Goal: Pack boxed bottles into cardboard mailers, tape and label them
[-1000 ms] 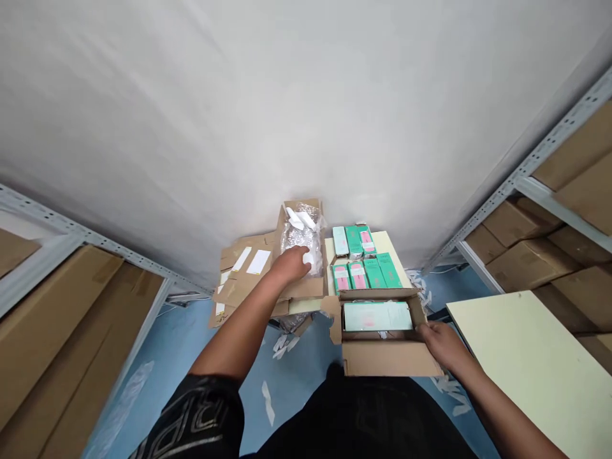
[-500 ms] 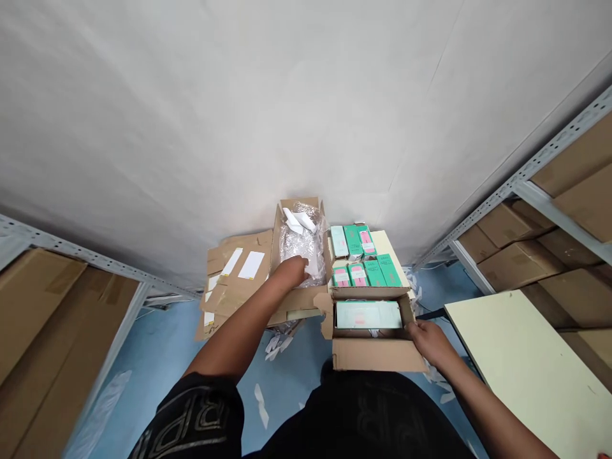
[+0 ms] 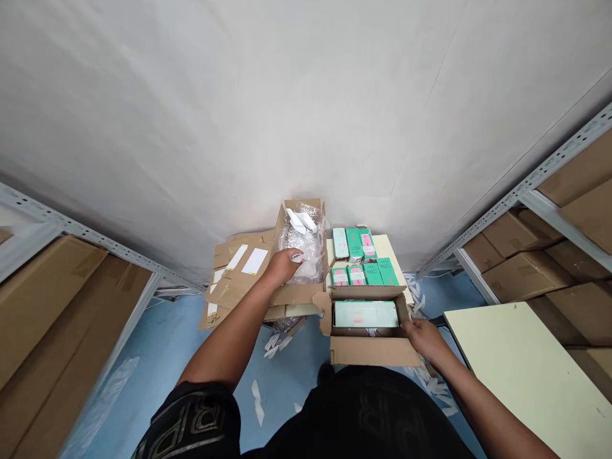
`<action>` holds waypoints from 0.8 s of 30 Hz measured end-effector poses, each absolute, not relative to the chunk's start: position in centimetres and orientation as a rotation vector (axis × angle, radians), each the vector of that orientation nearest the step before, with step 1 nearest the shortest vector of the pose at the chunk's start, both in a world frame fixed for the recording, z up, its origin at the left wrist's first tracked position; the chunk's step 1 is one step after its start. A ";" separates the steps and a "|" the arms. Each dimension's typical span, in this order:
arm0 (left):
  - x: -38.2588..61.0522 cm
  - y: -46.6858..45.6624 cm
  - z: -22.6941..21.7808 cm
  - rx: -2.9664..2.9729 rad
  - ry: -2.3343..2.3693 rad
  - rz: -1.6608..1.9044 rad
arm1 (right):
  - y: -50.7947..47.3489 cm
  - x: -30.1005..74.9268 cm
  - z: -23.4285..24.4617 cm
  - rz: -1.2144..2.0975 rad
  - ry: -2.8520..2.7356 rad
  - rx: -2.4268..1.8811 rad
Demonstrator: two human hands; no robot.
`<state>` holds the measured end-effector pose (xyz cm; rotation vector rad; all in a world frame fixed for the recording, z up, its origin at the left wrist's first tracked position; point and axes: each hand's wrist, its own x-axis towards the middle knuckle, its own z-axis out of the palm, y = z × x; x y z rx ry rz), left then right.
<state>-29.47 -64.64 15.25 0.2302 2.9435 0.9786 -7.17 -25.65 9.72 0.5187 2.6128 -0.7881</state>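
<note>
Left hand (image 3: 284, 265): over the near part of the wrap-filled carton (image 3: 300, 293), thumb and fingers partly curled, small gap between
Left grip: small white piece (image 3: 297, 258) at the fingertips; can't tell if pinched or just beside
Wrap-filled carton: open at top, holds crumpled clear plastic (image 3: 306, 247), white paper strips (image 3: 301, 221) on top toward far end
Right hand (image 3: 424, 338): at right end of the open carton (image 3: 375, 350)
Right grip: closed on that carton's right edge, thumb and fingers around cardboard
Open carton: in front of the person's body, near flap folded out toward the person, torn flap at left end
Pale green box (image 3: 366, 314): inside open carton, lying lengthwise along far side, faint pink mark on top
Green boxes (image 3: 386, 271): two rows on the tabletop (image 3: 387, 245), beyond open carton; some with pink fronts, one pale in far row
Flattened cardboard (image 3: 236, 271): left of wrap-filled carton, white labels (image 3: 255, 261) on it
Floor (image 3: 167, 363): blue, scattered white strips (image 3: 258, 403)
Sides: brown cartons on left shelf (image 3: 62, 306) and right shelf (image 3: 538, 197), pale side table (image 3: 521, 357) at right
</note>
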 end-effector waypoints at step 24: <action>-15.8 -49.0 15.4 0.559 1.766 1.133 | -26.1 -5.4 11.6 -0.737 2.664 0.590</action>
